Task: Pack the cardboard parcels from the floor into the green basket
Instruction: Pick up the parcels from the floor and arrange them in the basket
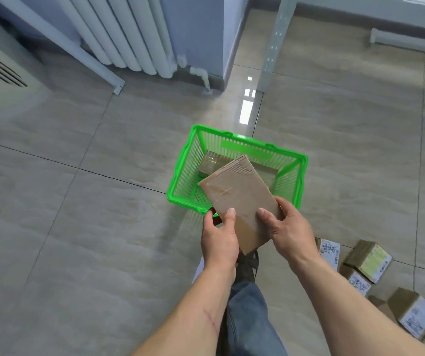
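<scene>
Flat parcel (239,199) held over the green basket (180,173), frame centre.
Left hand (219,237) and right hand (286,227) both grip it; two parcels (212,163) lie inside.

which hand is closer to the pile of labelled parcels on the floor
Right. The right hand, gripping the flat cardboard parcel, is just up and left of the labelled parcels. The left hand holds the parcel's other edge, farther left.

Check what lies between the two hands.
Head view: the flat cardboard parcel, held by the left hand and right hand above the green basket.
</scene>
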